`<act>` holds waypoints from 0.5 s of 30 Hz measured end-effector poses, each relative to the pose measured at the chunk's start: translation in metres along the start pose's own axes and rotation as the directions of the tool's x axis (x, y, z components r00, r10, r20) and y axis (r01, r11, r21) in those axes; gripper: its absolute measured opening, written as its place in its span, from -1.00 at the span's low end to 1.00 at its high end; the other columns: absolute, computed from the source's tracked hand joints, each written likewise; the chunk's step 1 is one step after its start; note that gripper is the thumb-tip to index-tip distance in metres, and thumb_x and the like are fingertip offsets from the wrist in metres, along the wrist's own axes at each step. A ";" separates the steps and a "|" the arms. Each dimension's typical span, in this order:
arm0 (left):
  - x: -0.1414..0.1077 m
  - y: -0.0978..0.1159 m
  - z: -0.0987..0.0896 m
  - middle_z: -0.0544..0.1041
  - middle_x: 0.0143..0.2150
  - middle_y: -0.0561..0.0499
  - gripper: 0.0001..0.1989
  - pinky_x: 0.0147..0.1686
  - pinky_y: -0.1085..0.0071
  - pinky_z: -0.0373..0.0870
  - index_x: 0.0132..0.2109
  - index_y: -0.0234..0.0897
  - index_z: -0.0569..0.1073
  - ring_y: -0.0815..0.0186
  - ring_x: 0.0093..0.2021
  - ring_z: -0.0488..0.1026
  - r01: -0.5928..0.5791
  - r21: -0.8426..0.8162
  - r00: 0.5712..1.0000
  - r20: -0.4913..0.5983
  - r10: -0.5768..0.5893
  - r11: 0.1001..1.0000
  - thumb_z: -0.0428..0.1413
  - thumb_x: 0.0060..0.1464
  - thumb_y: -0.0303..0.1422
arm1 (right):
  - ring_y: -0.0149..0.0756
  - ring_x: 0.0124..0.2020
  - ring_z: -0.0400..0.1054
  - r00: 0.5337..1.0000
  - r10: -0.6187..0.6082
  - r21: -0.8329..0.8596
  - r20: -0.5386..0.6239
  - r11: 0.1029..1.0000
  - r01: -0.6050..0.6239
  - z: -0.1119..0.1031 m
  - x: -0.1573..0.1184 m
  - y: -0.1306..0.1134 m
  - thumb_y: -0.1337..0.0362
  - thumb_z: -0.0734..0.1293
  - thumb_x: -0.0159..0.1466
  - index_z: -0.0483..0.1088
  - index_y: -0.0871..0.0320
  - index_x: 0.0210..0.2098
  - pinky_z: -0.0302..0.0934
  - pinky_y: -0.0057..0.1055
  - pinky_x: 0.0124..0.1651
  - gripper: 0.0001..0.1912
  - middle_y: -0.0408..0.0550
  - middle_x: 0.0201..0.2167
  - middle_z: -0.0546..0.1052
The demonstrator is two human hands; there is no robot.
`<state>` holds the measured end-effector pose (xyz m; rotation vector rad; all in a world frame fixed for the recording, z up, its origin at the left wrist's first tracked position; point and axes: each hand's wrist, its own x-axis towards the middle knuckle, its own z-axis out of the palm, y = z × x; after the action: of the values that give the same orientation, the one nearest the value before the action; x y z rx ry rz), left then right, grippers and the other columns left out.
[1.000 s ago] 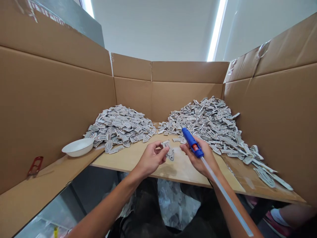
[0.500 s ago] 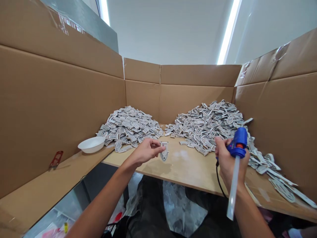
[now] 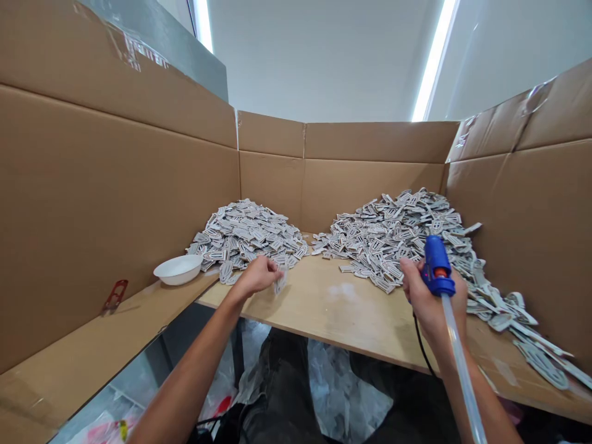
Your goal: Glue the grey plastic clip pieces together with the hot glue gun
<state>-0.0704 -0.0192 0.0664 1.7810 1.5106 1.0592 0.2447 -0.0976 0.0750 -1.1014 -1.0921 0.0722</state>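
Note:
Between the fingers of my left hand (image 3: 259, 275) is a small grey-white flat piece (image 3: 280, 281), blurred and seen nearly edge-on. That hand is over the table, beside the front of the left pile of similar pieces (image 3: 250, 231). My right hand (image 3: 432, 302) is wrapped around a blue hot glue gun (image 3: 437, 265), held up in front of the right pile of pieces (image 3: 383, 237). A long translucent glue stick (image 3: 462, 370) sticks out of the gun toward me, and a black cord hangs below it.
Cardboard walls (image 3: 374, 191) enclose the wooden table (image 3: 324, 308) at the back and sides. A white bowl (image 3: 178, 270) stands at the left on a cardboard ledge, near a red-handled tool (image 3: 115, 297). Longer grey-white strips (image 3: 541, 351) lie at the right edge.
My left hand has moved left with the flat piece, toward the left pile, and the piece has turned. My right hand keeps the glue gun, now tilted differently. The view has shifted slightly.

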 end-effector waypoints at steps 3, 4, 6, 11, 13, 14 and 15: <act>0.005 -0.015 -0.013 0.32 -0.74 0.09 -0.82 -0.59 0.43 0.03 -0.66 -0.28 0.48 0.40 -0.69 0.18 0.154 0.046 0.925 0.343 -0.161 0.987 0.30 -0.24 -0.43 | -0.34 -0.59 0.24 0.999 -0.010 -0.081 0.043 0.997 0.014 0.000 -0.002 -0.006 -0.11 0.45 0.19 0.33 0.08 -0.43 0.16 -0.36 -0.49 -0.58 -0.18 -0.58 0.39; 0.007 -0.018 -0.015 0.34 -0.73 0.08 -0.84 -0.61 0.44 0.05 -0.63 -0.30 0.50 0.39 -0.69 0.21 0.180 0.000 0.941 0.290 -0.172 0.984 0.33 -0.25 -0.43 | -0.33 -0.59 0.24 0.998 -0.023 -0.104 0.060 0.994 0.030 -0.001 -0.002 -0.008 -0.10 0.44 0.20 0.34 0.09 -0.43 0.15 -0.37 -0.49 -0.59 -0.18 -0.59 0.40; 0.013 -0.020 -0.019 0.47 -0.61 0.01 -0.85 -0.59 0.45 0.18 -0.48 -0.35 0.58 0.34 -0.62 0.35 0.157 -0.176 0.987 -0.005 -0.160 0.972 0.37 -0.19 -0.38 | -0.34 -0.60 0.23 0.994 -0.056 -0.140 0.095 0.988 0.069 -0.001 -0.002 -0.008 -0.09 0.43 0.20 0.35 0.09 -0.44 0.14 -0.38 -0.51 -0.61 -0.19 -0.61 0.39; 0.027 -0.017 -0.024 0.40 0.31 -0.31 -0.20 -0.14 0.44 0.54 0.32 -0.32 0.37 0.15 0.06 0.56 -0.185 -0.556 0.845 -0.510 -0.157 0.810 0.42 -0.06 -0.33 | -0.35 -0.60 0.23 0.984 -0.065 -0.155 0.168 0.984 0.091 0.001 -0.002 -0.006 -0.05 0.41 0.21 0.37 0.11 -0.45 0.13 -0.40 -0.51 -0.64 -0.20 -0.63 0.39; 0.028 -0.019 -0.026 0.26 0.42 -0.36 -0.11 -0.13 0.39 0.56 0.38 -0.31 0.29 0.10 0.07 0.56 -0.125 -0.568 0.853 -0.480 -0.204 0.814 0.43 -0.08 -0.38 | -0.35 -0.60 0.23 0.984 -0.052 -0.156 0.172 0.985 0.079 0.002 -0.002 -0.006 -0.05 0.42 0.20 0.37 0.10 -0.45 0.12 -0.40 -0.50 -0.64 -0.19 -0.63 0.39; 0.028 -0.021 -0.026 0.28 0.40 -0.39 -0.15 -0.16 0.37 0.57 0.35 -0.34 0.32 0.10 0.02 0.58 -0.060 -0.551 0.864 -0.446 -0.233 0.833 0.42 -0.07 -0.40 | -0.35 -0.60 0.22 0.984 -0.048 -0.162 0.173 0.984 0.077 0.002 -0.003 -0.007 -0.04 0.42 0.20 0.37 0.10 -0.45 0.12 -0.40 -0.50 -0.64 -0.19 -0.63 0.39; 0.028 -0.022 -0.026 0.36 0.35 -0.40 -0.23 -0.20 0.37 0.57 0.30 -0.39 0.37 0.12 -0.04 0.59 -0.001 -0.533 0.874 -0.412 -0.258 0.846 0.41 -0.05 -0.42 | -0.35 -0.60 0.22 0.983 -0.047 -0.168 0.178 0.983 0.078 0.003 -0.003 -0.007 -0.04 0.42 0.19 0.37 0.10 -0.46 0.11 -0.40 -0.50 -0.65 -0.19 -0.63 0.38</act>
<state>-0.1028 0.0109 0.0673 1.0648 1.3928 1.7251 0.2380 -0.1012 0.0783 -1.2339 -1.3085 0.0228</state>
